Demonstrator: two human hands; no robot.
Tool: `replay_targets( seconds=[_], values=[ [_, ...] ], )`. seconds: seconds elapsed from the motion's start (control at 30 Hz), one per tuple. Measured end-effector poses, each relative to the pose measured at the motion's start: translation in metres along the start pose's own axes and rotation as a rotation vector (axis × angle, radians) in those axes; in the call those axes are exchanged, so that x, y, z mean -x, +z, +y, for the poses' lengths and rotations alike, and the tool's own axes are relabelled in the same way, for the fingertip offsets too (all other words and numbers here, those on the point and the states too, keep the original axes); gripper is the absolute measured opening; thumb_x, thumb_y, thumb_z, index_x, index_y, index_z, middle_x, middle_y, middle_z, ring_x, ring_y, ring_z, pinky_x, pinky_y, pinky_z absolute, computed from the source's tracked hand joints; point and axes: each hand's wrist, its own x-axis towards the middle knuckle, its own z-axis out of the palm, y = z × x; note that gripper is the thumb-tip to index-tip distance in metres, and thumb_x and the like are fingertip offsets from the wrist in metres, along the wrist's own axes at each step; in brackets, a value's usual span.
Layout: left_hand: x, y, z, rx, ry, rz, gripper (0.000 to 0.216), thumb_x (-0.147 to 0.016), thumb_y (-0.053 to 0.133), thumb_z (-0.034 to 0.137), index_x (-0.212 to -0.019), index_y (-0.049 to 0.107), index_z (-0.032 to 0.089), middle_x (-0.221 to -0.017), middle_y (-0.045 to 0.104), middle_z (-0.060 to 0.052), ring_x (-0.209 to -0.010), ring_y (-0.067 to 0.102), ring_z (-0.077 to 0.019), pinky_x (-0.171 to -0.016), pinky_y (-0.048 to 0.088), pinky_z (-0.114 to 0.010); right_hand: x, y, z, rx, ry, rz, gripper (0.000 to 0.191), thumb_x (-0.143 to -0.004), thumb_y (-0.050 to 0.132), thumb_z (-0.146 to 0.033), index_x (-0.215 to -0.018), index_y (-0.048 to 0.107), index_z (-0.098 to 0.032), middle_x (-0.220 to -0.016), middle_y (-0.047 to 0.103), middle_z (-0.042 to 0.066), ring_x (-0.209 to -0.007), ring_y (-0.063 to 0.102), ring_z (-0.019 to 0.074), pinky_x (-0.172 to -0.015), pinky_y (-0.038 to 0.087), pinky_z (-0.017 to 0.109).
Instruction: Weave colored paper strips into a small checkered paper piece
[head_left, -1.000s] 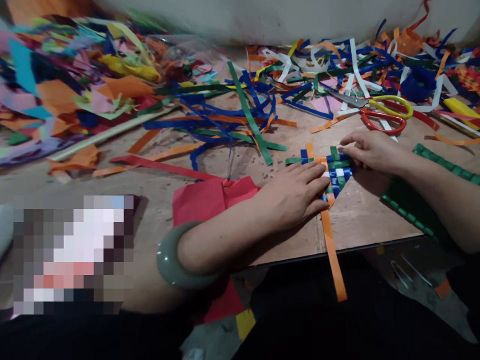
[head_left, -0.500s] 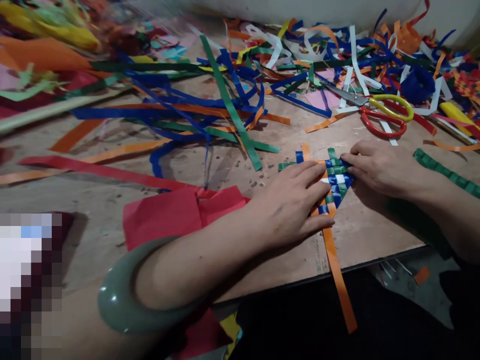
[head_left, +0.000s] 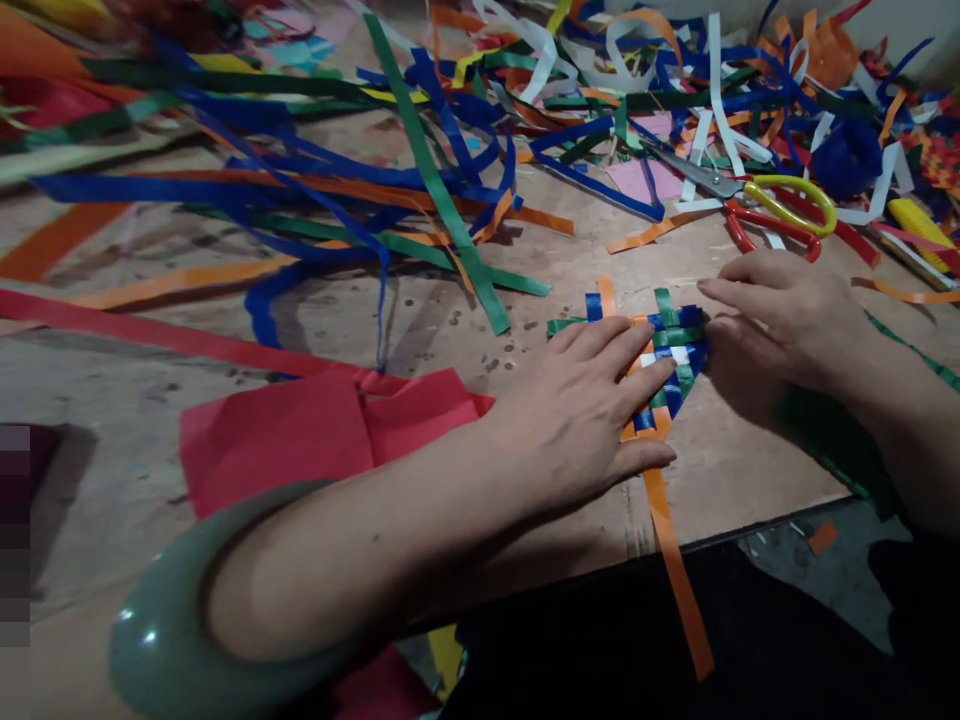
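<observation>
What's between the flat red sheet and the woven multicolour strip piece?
Head view: the left hand, its fingers lying on the woven piece.

Scissors (head_left: 726,185) — behind woven strips (head_left: 681,338)

The woven piece (head_left: 681,357) is made from flat strips of blue, green, orange and white, which cross each other like a small checkerboard. It lies flat on the wooden table (head_left: 720,470), near the front edge, and its left part is mostly hidden under the left hand (head_left: 577,410). The right border slants inward toward the near end. Short strip ends (head_left: 663,300) stick out at the far side, while one long orange strip (head_left: 679,580) extends over the table edge.
</observation>
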Motion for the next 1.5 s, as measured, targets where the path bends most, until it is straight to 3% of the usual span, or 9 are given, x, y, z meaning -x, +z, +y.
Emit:
replay_targets(
  seconds=[0.07, 0.2, 0.3, 0.5, 0.77, 0.9, 1.1, 1.3, 1.5],
  values=[
    [0.000, -0.002, 0.001, -0.001, 0.004, -0.003, 0.078, -0.093, 0.057, 0.073, -0.148, 0.056, 0.017, -0.156, 0.053, -0.019, -0.144, 0.047, -0.0381, -0.116, 0.043, -0.051, 0.000, -0.007, -0.007, 0.048, -0.053, 0.024, 0.051, -0.109, 0.032, -0.037, -0.108, 0.079, -0.019, -0.100, 0.074, 0.012, -0.090, 0.066, 0.0232, -0.072, 0.048, 0.035],
    [-0.001, -0.003, 0.002, 0.021, -0.029, -0.019, 0.088, -0.095, 0.052, 0.074, -0.155, 0.048, 0.011, -0.161, 0.048, -0.020, -0.149, 0.043, -0.0380, -0.121, 0.038, -0.051, -0.001, -0.009, -0.014, 0.086, -0.147, -0.117, 0.047, -0.108, 0.037, -0.037, -0.102, 0.078, -0.017, -0.094, 0.073, 0.012, -0.084, 0.065, 0.0228, -0.067, 0.046, 0.034],
    [-0.004, -0.005, 0.003, 0.027, -0.074, -0.071, 0.096, -0.095, 0.052, 0.075, -0.158, 0.041, 0.005, -0.164, 0.045, -0.022, -0.151, 0.040, -0.0384, -0.124, 0.034, -0.051, -0.001, -0.005, -0.016, 0.058, -0.080, -0.194, 0.038, -0.106, 0.045, -0.036, -0.109, 0.077, -0.017, -0.098, 0.073, 0.012, -0.087, 0.065, 0.0243, -0.068, 0.044, 0.035],
    [-0.010, -0.013, 0.008, 0.034, -0.129, -0.197, 0.096, -0.095, 0.054, 0.074, -0.160, 0.039, 0.005, -0.167, 0.039, -0.021, -0.154, 0.035, -0.0401, -0.126, 0.031, -0.053, -0.002, -0.001, -0.020, -0.050, 0.034, -0.245, 0.026, -0.101, 0.054, -0.029, -0.110, 0.074, -0.016, -0.096, 0.072, 0.012, -0.088, 0.069, 0.0257, -0.070, 0.048, 0.034],
    [-0.008, -0.012, 0.008, 0.051, -0.138, -0.171, 0.094, -0.094, 0.055, 0.073, -0.160, 0.040, 0.008, -0.168, 0.039, -0.020, -0.154, 0.034, -0.0410, -0.126, 0.030, -0.056, -0.005, 0.003, -0.022, -0.090, 0.103, -0.256, 0.022, -0.098, 0.057, -0.027, -0.110, 0.073, -0.018, -0.096, 0.072, 0.010, -0.090, 0.068, 0.0247, -0.073, 0.050, 0.033],
    [-0.009, -0.010, 0.008, 0.045, -0.121, -0.153, 0.093, -0.094, 0.055, 0.073, -0.159, 0.042, 0.008, -0.167, 0.040, -0.020, -0.153, 0.036, -0.0413, -0.125, 0.031, -0.056, -0.005, 0.004, -0.022, -0.126, 0.119, -0.285, 0.023, -0.097, 0.057, -0.027, -0.111, 0.072, -0.017, -0.098, 0.072, 0.010, -0.090, 0.068, 0.0246, -0.074, 0.049, 0.033],
    [-0.007, -0.009, 0.007, 0.048, -0.113, -0.140, 0.091, -0.094, 0.056, 0.072, -0.158, 0.044, 0.008, -0.167, 0.040, -0.021, -0.154, 0.035, -0.0412, -0.126, 0.031, -0.057, -0.007, 0.003, -0.024, -0.137, 0.158, -0.305, 0.039, -0.098, 0.055, -0.030, -0.134, 0.063, -0.015, -0.097, 0.074, 0.010, -0.090, 0.068, 0.0245, -0.075, 0.049, 0.033],
    [-0.007, -0.011, 0.007, 0.075, -0.143, -0.155, 0.092, -0.093, 0.058, 0.073, -0.158, 0.044, 0.010, -0.171, 0.029, -0.022, -0.158, 0.029, -0.0420, -0.128, 0.028, -0.057, -0.010, -0.001, -0.024, -0.095, 0.116, -0.340, 0.038, -0.100, 0.052, -0.031, -0.134, 0.063, -0.017, -0.108, 0.074, 0.012, -0.097, 0.070, 0.0261, -0.075, 0.051, 0.033],
    [-0.009, -0.011, 0.008, 0.082, -0.148, -0.156, 0.089, -0.093, 0.060, 0.069, -0.157, 0.045, 0.009, -0.170, 0.032, -0.024, -0.158, 0.029, -0.0429, -0.128, 0.027, -0.058, -0.008, 0.000, -0.021, -0.091, 0.079, -0.320, 0.041, -0.101, 0.050, -0.031, -0.137, 0.062, -0.015, -0.103, 0.074, 0.013, -0.094, 0.071, 0.0255, -0.074, 0.051, 0.033]
  ],
)
